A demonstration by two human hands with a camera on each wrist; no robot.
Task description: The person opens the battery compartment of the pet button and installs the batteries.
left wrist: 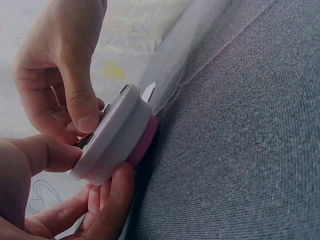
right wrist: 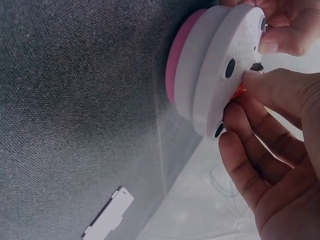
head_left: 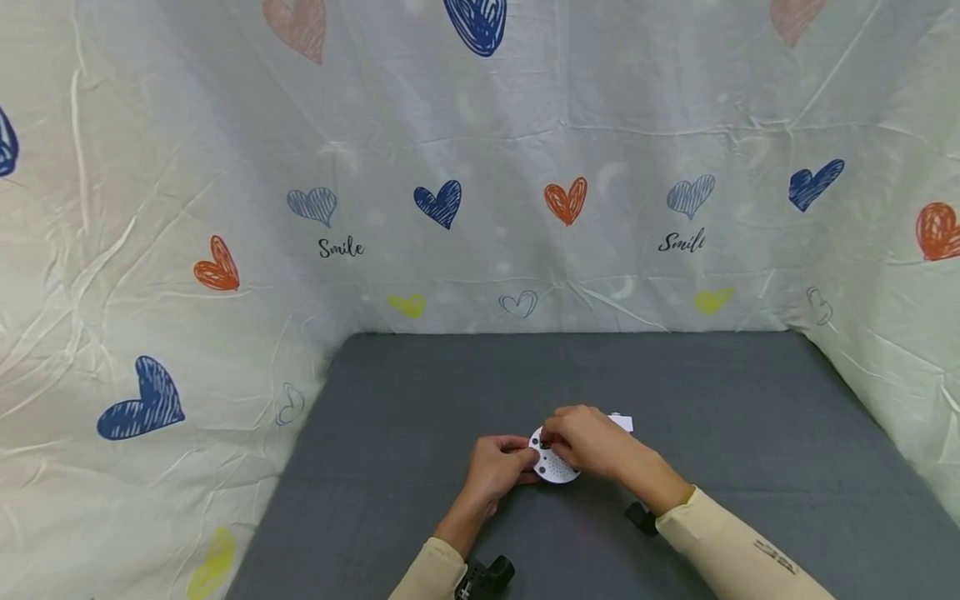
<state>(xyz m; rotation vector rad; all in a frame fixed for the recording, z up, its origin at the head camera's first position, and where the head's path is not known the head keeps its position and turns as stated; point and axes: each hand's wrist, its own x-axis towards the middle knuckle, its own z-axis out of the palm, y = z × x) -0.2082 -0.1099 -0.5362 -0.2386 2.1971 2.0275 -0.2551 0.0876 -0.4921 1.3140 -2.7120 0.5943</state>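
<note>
Grey felt table (head_left: 420, 400), round white plastic disc (head_left: 557, 468) in fingers (head_left: 558, 433)

Soft, even light fills the head view, with no hard shadows and only a faint dark patch under the left hand (head_left: 495, 468) and right hand (head_left: 588, 442). The heart-print cloth (head_left: 480, 208) behind the hands looks slightly washed out and bows at the picture's edges like a wide lens. Both wrist views are dimmer and hazy. The round white device (right wrist: 225, 65) is sharp; the nearest fingers (right wrist: 265, 200) and the grey mat (left wrist: 240, 150) blur softly.
</note>
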